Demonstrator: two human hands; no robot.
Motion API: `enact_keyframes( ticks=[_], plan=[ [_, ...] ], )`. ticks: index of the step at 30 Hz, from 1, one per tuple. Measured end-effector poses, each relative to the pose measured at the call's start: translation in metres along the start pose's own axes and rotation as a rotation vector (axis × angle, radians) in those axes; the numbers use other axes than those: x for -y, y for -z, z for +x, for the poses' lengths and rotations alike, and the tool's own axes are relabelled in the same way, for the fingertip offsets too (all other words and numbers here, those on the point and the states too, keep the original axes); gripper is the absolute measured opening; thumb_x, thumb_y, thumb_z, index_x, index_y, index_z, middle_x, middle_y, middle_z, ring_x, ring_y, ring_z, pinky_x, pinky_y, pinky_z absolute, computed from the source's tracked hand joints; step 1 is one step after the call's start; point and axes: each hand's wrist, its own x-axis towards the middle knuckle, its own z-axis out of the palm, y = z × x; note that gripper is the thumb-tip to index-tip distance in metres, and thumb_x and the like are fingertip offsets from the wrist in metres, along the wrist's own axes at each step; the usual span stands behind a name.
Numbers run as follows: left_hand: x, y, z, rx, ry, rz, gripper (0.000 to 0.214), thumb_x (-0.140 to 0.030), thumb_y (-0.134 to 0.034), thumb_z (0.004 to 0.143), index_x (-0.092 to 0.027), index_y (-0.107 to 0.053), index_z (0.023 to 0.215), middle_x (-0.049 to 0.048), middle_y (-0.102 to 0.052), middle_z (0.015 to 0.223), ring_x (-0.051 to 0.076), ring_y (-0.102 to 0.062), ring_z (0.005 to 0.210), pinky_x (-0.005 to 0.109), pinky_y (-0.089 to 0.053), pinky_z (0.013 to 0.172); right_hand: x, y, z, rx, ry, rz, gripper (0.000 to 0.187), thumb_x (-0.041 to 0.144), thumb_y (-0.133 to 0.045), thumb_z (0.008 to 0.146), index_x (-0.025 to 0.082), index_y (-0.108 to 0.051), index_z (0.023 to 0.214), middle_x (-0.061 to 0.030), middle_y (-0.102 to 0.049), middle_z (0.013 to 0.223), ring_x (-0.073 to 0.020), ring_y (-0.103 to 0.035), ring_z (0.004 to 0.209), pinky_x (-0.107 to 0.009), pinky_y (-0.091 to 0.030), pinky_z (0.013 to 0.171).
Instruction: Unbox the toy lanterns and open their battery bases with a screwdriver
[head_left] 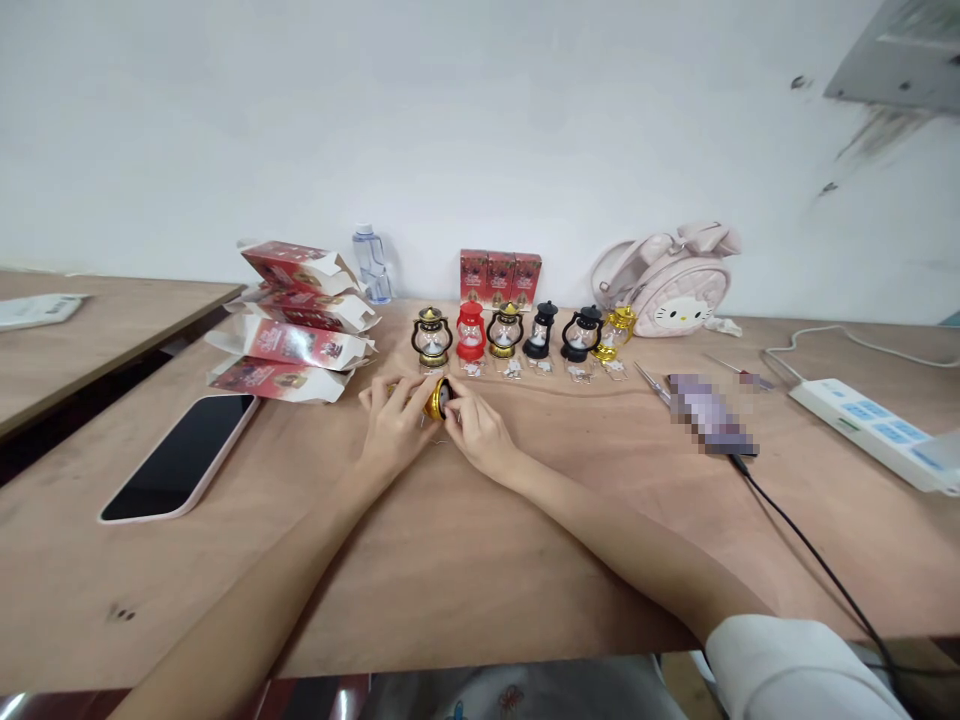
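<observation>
A small gold lantern (434,402) lies on its side between my hands, its round dark base turned to the right. My left hand (396,420) is closed around its body from the left, hiding most of it. At the base's edge, the fingers of my right hand (480,432) are bent and pressed against it. Just behind stands a row of small lanterns: a bronze one (432,338), a red one (471,332), another bronze one (505,332), black ones (539,332) and a gold one (616,334). Small clear tags (513,369) lie before them.
Opened red boxes (296,345) are stacked at left, beside a phone (180,460). A water bottle (373,265), closed red boxes (500,279) and a pink bag (679,290) stand by the wall. At right lie a screwdriver (651,381), a cabled blurred device (709,415) and a power strip (874,430).
</observation>
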Motion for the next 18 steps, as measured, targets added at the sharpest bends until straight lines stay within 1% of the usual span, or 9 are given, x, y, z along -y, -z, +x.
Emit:
enact_keyframes(
  ticks=[5, 9, 15, 18],
  plan=[
    [-0.0010, 0.0000, 0.0006, -0.019, -0.002, 0.000, 0.038, -0.029, -0.059, 0.081, -0.021, -0.058, 0.118, 0.0091, -0.066, 0.100, 0.027, -0.047, 0.094, 0.038, -0.028, 0.074, -0.0005, -0.0006, 0.0000, -0.007, 0.007, 0.029, 0.017, 0.015, -0.035, 0.092, 0.015, -0.052, 0.092, -0.0208, -0.056, 0.124, -0.0235, -0.058, 0.112, -0.036, -0.053, 0.087],
    [0.0017, 0.0014, 0.0023, 0.000, -0.031, -0.008, 0.039, -0.030, -0.060, 0.081, -0.022, -0.057, 0.119, 0.0089, -0.066, 0.102, 0.028, -0.046, 0.094, 0.038, -0.029, 0.074, -0.0023, -0.0026, 0.0001, -0.003, -0.009, 0.038, 0.017, 0.015, -0.035, 0.091, 0.016, -0.052, 0.092, -0.0189, -0.056, 0.123, -0.0222, -0.056, 0.114, -0.036, -0.051, 0.092],
    [0.0070, 0.0019, 0.0027, 0.036, -0.049, -0.022, 0.042, -0.030, -0.060, 0.080, -0.024, -0.056, 0.121, 0.0096, -0.064, 0.104, 0.028, -0.046, 0.094, 0.039, -0.029, 0.075, -0.0033, -0.0016, 0.0012, -0.016, -0.001, 0.056, 0.014, 0.016, -0.038, 0.091, 0.017, -0.052, 0.091, -0.0182, -0.057, 0.122, -0.0219, -0.058, 0.112, -0.035, -0.052, 0.091],
    [0.0088, 0.0011, 0.0025, 0.024, -0.065, 0.010, 0.042, -0.031, -0.059, 0.080, -0.025, -0.055, 0.122, 0.0106, -0.062, 0.104, 0.027, -0.047, 0.094, 0.039, -0.029, 0.076, -0.0029, 0.0007, 0.0020, -0.005, -0.026, 0.102, 0.014, 0.018, -0.038, 0.091, 0.018, -0.052, 0.091, -0.0166, -0.059, 0.119, -0.0207, -0.057, 0.114, -0.034, -0.051, 0.092]
  ],
)
